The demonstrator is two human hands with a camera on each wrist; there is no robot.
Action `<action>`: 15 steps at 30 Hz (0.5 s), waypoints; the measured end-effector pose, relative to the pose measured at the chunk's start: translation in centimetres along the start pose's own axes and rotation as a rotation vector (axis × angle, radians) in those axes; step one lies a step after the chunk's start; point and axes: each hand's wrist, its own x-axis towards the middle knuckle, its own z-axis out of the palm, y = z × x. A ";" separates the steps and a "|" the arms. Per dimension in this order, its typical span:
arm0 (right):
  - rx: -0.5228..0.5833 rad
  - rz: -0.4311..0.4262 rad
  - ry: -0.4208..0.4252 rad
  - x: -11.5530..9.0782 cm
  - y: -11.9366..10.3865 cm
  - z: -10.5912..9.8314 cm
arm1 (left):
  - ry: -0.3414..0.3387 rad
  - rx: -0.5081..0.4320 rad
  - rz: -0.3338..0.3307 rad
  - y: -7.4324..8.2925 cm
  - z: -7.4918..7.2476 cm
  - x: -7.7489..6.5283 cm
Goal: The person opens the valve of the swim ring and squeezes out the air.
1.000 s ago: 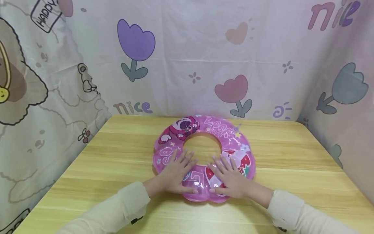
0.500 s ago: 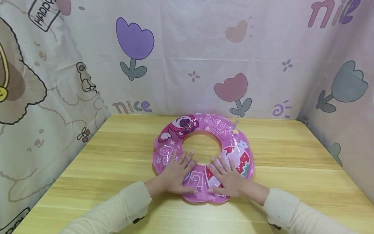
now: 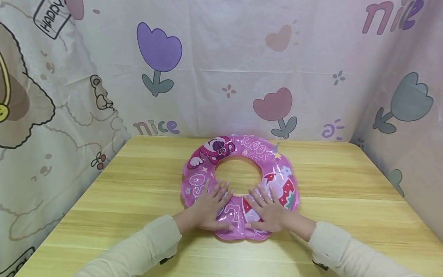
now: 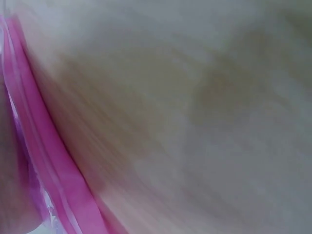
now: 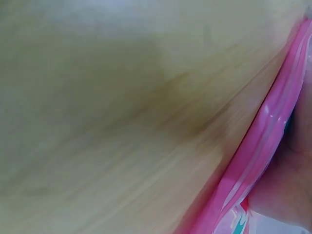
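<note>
A pink inflatable swim ring (image 3: 277, 165) lies flat on the wooden table, printed with a cartoon bear, strawberries and white letters. My left hand (image 3: 212, 209) rests on its near left part, fingers spread and straight, thumb pointing inward. On the near right part my right hand (image 3: 269, 211) presses down the same way, its fingertips close to the inner hole. The left wrist view shows the ring's pink edge (image 4: 53, 161) with a bit of hand beside it. In the right wrist view, the seam edge (image 5: 263, 131) runs along my right hand (image 5: 287, 180).
The light wooden table (image 3: 131, 184) extends around the ring on all sides. Behind it hangs a pale cloth backdrop (image 3: 214, 46) printed with tulips and words, and similar cloth covers the left and right sides.
The ring's right side has drawn slightly inward, and its far part looks more wrinkled in the middle frame. My right hand and forearm have shifted slightly left; my left hand stays nearly in place.
</note>
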 end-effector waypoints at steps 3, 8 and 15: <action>-0.016 0.018 -0.030 0.1 -0.1 -0.3 | -0.020 0.013 -0.005 0.1 -0.1 0.1; -0.032 0.059 -0.068 0.3 -0.5 -0.6 | -0.058 0.073 -0.018 0.2 -0.2 0.2; -0.081 0.107 -0.119 0.5 -0.9 -1.0 | -0.080 0.121 -0.037 0.6 -0.4 0.3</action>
